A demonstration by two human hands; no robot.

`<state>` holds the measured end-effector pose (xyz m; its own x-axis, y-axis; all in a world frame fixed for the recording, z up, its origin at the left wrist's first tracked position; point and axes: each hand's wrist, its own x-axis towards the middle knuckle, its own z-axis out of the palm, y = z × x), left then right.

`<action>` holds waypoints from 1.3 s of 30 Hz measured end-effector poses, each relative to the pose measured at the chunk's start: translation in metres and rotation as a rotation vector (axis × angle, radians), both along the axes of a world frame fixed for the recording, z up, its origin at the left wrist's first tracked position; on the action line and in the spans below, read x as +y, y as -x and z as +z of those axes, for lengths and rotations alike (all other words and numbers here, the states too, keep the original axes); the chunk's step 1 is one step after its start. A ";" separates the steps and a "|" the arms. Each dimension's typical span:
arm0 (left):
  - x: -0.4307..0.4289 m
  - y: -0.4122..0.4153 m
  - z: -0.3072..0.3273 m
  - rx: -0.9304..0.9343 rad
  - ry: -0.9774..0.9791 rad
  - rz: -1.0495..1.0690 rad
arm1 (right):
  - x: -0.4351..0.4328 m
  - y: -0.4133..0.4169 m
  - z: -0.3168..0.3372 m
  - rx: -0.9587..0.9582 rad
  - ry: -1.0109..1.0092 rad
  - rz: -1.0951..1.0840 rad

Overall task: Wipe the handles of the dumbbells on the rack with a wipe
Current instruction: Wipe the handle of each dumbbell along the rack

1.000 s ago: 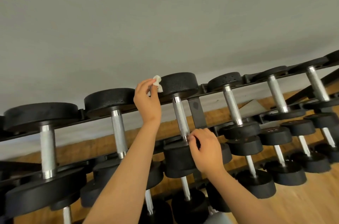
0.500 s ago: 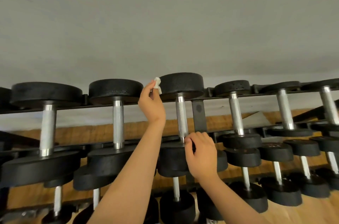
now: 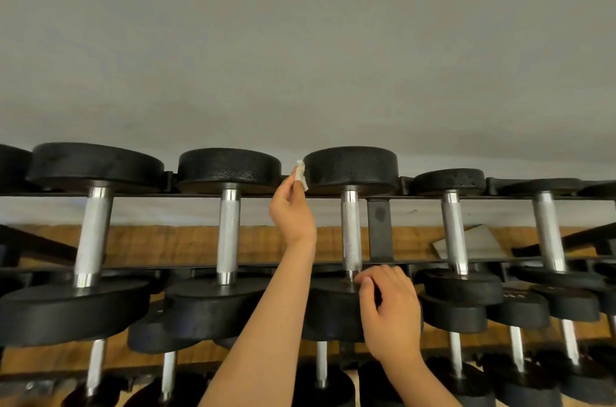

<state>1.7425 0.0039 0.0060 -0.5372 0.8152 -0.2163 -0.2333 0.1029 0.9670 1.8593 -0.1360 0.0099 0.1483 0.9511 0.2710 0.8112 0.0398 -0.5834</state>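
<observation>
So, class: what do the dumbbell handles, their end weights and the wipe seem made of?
Handles: likely steel, bright silver, with a knurled grip. End weights: black, matte, pebbled, perhaps rubber or coated iron. Wipe: white, crumpled, probably paper or thin cloth.

The left hand [image 3: 293, 213] and right hand [image 3: 390, 310] are bare. The left forearm [image 3: 263, 340] and right forearm [image 3: 425, 388] are slim, bare down to the bottom edge.

On the top tier of the rack [image 3: 379, 230], five dumbbells [image 3: 350, 170] with whole chrome handles [image 3: 350, 230] were counted; a sixth was cut off at the left edge. One white wipe [image 3: 301, 174] was seen. Two hands were counted: a left hand [image 3: 293, 216] and a right hand [image 3: 390, 310].
</observation>
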 end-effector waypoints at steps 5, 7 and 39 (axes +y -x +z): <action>-0.002 0.001 -0.004 -0.109 0.027 -0.032 | 0.000 0.000 -0.002 -0.012 0.030 0.011; 0.000 0.001 -0.004 -0.160 0.044 -0.028 | 0.000 -0.001 -0.003 -0.027 0.033 0.011; 0.000 -0.001 -0.024 -0.209 0.102 -0.055 | 0.000 -0.001 -0.004 -0.028 0.086 -0.007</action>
